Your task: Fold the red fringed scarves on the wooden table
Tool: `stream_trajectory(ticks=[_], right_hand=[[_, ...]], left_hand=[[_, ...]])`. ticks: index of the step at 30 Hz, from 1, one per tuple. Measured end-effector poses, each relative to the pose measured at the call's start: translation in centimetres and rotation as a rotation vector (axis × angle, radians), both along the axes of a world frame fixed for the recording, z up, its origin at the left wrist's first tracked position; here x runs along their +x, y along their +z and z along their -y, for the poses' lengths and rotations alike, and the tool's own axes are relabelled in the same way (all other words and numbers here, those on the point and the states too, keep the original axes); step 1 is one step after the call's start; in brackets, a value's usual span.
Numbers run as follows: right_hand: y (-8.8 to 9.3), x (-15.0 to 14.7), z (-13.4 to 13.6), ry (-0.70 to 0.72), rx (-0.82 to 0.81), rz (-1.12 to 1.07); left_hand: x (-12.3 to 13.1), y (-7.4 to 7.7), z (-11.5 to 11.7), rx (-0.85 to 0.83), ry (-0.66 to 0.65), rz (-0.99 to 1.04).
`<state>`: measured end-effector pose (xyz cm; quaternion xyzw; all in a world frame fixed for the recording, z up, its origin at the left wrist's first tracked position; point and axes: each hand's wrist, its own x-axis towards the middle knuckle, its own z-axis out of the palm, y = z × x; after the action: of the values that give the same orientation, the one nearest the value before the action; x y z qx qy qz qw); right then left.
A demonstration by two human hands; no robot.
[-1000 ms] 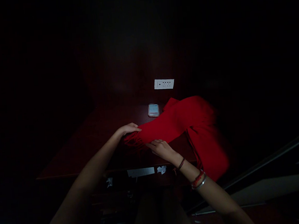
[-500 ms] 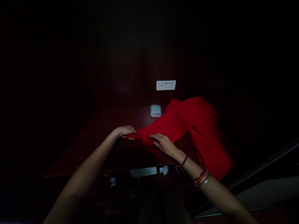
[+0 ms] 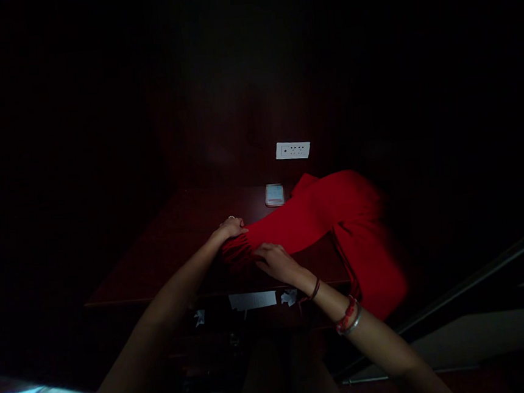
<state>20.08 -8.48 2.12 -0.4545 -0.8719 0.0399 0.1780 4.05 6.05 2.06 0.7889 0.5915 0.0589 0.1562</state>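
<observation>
the left hand [image 3: 232,227] has shifted to pinch the red scarf [image 3: 327,209] by its far corner, seemingly straightening it. the right hand's [image 3: 275,261] grip is unclear.

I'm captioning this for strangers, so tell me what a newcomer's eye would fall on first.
Most likely the bright red fringed cloth, stretched across the dark tabletop and spreading off to the right. Next come the left hand at the far corner of its fringed end and the right hand by the near edge. Beyond them, the white socket plate stands out above the tabletop.
</observation>
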Motion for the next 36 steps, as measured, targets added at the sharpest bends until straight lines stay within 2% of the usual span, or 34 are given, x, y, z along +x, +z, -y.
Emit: stream_trajectory(ticks=[3, 6, 9, 16, 22, 25, 27, 29, 31, 34, 36], right_hand=[[-0.8, 1.6, 1.1, 0.147, -0.037, 0.011], [-1.3, 3.6, 1.1, 0.111, 0.011, 0.001], [-1.3, 4.6, 0.4, 0.054, 0.073, 0.082], [-0.9, 3.7, -1.3, 0.088, 0.145, 0.399], [-0.7, 5.2, -2.0, -0.116, 0.188, 0.453], [-0.3, 6.2, -2.2, -0.132, 0.185, 0.515], [0.7, 7.1, -2.3, -0.149, 0.198, 0.535], [2.4, 8.6, -2.5, -0.183, 0.245, 0.526], [4.9, 10.7, -2.7, -0.249, 0.317, 0.487], [9.6, 14.7, -3.0, -0.411, 0.448, 0.388], [12.5, 17.3, -3.2, -0.5, 0.54, 0.304]], left_hand=[[0.0, -0.7, -0.3, -0.007, -0.009, 0.008], [0.1, -0.9, -0.8, -0.011, -0.003, 0.027], [0.7, -0.9, -1.2, -0.007, 0.033, 0.048], [1.9, -0.4, -1.3, -0.09, 0.06, 0.143], [2.2, 0.3, -1.6, -0.162, 0.03, 0.271], [3.2, 0.8, -2.0, -0.238, 0.003, 0.341], [4.1, 1.4, -2.1, -0.299, -0.029, 0.391], [4.8, 2.4, -2.4, -0.357, -0.077, 0.444], [5.6, 4.2, -2.9, -0.392, -0.118, 0.541], [8.0, 8.6, -4.2, -0.411, -0.182, 0.852], [10.9, 12.1, -5.2, -0.389, -0.267, 1.05]])
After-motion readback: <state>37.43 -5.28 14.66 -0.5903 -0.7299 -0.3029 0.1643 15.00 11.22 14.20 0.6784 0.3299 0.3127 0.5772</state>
